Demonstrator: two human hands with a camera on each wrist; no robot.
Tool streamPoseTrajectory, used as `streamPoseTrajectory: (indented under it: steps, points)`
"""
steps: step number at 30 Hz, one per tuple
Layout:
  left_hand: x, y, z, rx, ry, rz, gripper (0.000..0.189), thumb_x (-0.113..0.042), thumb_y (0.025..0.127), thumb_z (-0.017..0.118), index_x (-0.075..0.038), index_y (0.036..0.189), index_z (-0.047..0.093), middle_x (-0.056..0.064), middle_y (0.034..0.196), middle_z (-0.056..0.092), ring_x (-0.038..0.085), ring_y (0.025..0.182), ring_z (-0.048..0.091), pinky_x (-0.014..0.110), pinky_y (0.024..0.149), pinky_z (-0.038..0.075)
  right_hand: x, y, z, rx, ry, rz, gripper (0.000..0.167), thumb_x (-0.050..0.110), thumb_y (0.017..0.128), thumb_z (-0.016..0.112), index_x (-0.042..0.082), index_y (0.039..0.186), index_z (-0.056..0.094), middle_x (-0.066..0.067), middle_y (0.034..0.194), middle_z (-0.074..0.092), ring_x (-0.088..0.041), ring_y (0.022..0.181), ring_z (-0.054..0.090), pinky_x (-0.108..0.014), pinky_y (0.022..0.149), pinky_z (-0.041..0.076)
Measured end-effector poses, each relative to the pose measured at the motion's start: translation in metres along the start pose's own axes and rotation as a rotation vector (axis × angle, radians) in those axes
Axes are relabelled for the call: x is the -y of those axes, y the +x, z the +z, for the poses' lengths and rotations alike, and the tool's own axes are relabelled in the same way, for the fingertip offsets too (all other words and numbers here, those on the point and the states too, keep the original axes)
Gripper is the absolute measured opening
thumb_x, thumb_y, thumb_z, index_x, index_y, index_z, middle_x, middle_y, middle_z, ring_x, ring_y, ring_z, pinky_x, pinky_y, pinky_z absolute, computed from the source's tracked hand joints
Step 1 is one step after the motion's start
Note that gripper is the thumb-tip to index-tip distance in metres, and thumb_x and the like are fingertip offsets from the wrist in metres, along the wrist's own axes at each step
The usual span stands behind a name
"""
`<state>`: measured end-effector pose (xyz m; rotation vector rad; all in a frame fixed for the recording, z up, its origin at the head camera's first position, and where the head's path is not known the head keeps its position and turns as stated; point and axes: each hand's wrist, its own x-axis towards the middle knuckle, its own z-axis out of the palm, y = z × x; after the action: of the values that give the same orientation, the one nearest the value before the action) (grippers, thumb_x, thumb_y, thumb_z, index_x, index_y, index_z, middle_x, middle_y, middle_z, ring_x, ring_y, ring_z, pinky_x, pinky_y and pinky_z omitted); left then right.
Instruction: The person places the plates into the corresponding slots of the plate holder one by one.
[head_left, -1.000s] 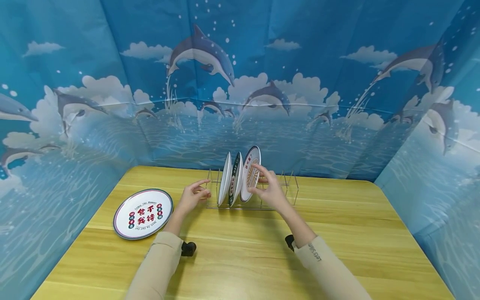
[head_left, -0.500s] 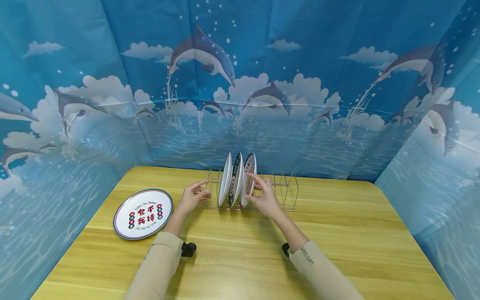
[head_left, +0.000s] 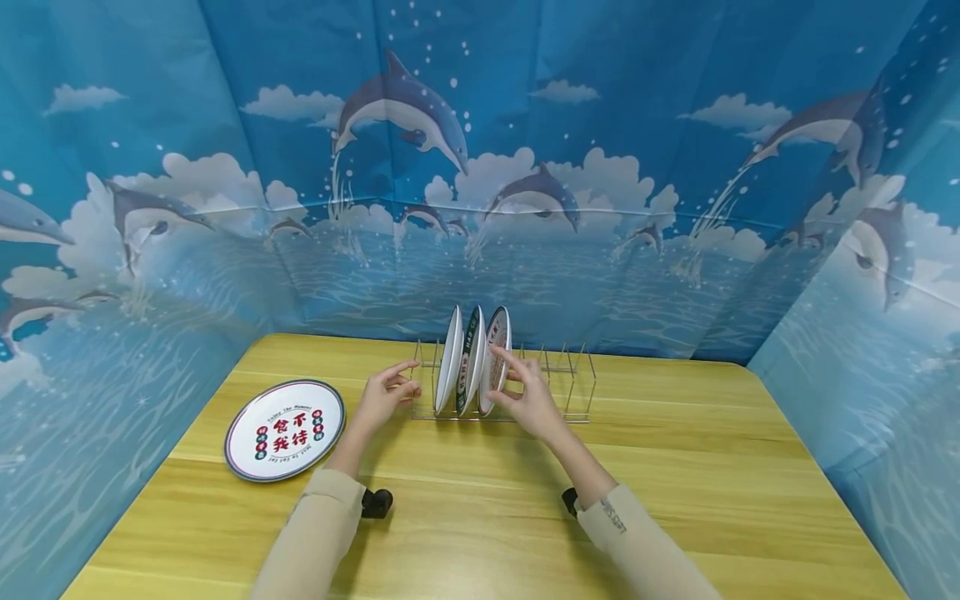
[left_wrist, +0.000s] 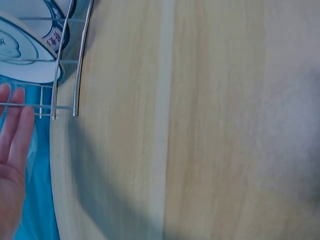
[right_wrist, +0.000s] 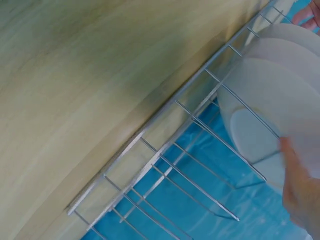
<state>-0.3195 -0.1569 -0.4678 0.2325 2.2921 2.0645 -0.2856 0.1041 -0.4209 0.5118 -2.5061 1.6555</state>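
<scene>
Three plates stand on edge in a wire dish rack [head_left: 577, 419]. The rightmost, a patterned plate [head_left: 496, 333], is gripped by my right hand [head_left: 531, 402], its index finger and thumb overlapping the plate's face. In the right wrist view that hand [right_wrist: 300, 192] is blurred beside the pale underside of the plate [right_wrist: 270, 95]. Left of it stand a green-banded plate [head_left: 471, 358] and a white plate [head_left: 448, 358]. My left hand [head_left: 382, 396] holds the rack's left end; in the left wrist view its fingers [left_wrist: 20, 130] lie against a wire, thumb out of sight.
A white plate with red characters [head_left: 285, 429] lies flat on the wooden table [head_left: 480, 517] at left. Several bare wire dividers [head_left: 558, 367] rise right of the standing plates. A blue dolphin curtain [head_left: 480, 167] hangs close behind the rack.
My right hand has moved left and down, lowering the patterned plate into the rack beside the others. My left hand has stayed at the rack's end.
</scene>
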Motion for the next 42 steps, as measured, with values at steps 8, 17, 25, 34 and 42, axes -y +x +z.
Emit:
streamPoseTrajectory:
  steps: [8, 17, 25, 34, 42]
  points:
    - [-0.004, -0.012, 0.003, -0.083, 0.177, 0.153, 0.048, -0.009, 0.09, 0.057, -0.003, 0.135, 0.042, 0.029, 0.112, 0.056, 0.044, 0.097, 0.058, 0.044, 0.08, 0.053, 0.012, -0.019, 0.004, -0.23, -0.103, -0.125, 0.066, 0.009, 0.078, 0.072, 0.017, 0.136, 0.042, -0.02, 0.12, 0.048, -0.032, 0.105, 0.05, -0.051, 0.089, 0.045]
    - [-0.009, -0.053, -0.041, -0.346, 0.116, 0.161, 0.049, -0.011, 0.091, 0.057, -0.006, 0.136, 0.04, 0.025, 0.122, 0.051, 0.022, 0.103, 0.057, 0.011, 0.077, 0.047, 0.025, -0.038, 0.037, -0.048, 0.162, -0.118, 0.048, -0.006, 0.08, 0.065, -0.002, 0.124, 0.047, -0.021, 0.102, 0.058, -0.036, 0.092, 0.058, -0.044, 0.079, 0.053]
    - [0.006, -0.102, -0.106, -0.567, -0.014, 0.162, 0.052, -0.011, 0.086, 0.063, -0.007, 0.134, 0.041, -0.001, 0.102, 0.057, -0.004, 0.078, 0.059, 0.012, 0.069, 0.052, 0.021, -0.04, 0.075, 0.271, 0.325, 0.107, 0.057, 0.009, 0.088, 0.061, 0.012, 0.139, 0.036, -0.024, 0.123, 0.05, -0.035, 0.108, 0.054, -0.037, 0.089, 0.05]
    - [0.021, -0.146, -0.168, -0.779, -0.156, -0.123, 0.067, -0.012, 0.083, 0.068, -0.02, 0.141, 0.034, -0.009, 0.104, 0.054, -0.007, 0.076, 0.056, 0.007, 0.064, 0.048, 0.022, -0.023, 0.113, 0.329, 0.555, 0.301, 0.061, 0.014, 0.089, 0.059, 0.019, 0.143, 0.03, -0.025, 0.131, 0.043, -0.03, 0.112, 0.052, -0.048, 0.096, 0.042]
    - [0.031, -0.17, -0.187, -0.641, -0.202, -0.196, 0.085, -0.013, 0.084, 0.065, -0.025, 0.148, 0.01, -0.01, 0.11, 0.043, -0.006, 0.076, 0.059, 0.01, 0.072, 0.05, 0.022, -0.012, 0.148, 0.357, 0.617, 0.368, 0.064, 0.013, 0.089, 0.059, 0.021, 0.143, 0.028, -0.022, 0.129, 0.044, -0.035, 0.114, 0.049, -0.05, 0.097, 0.041]
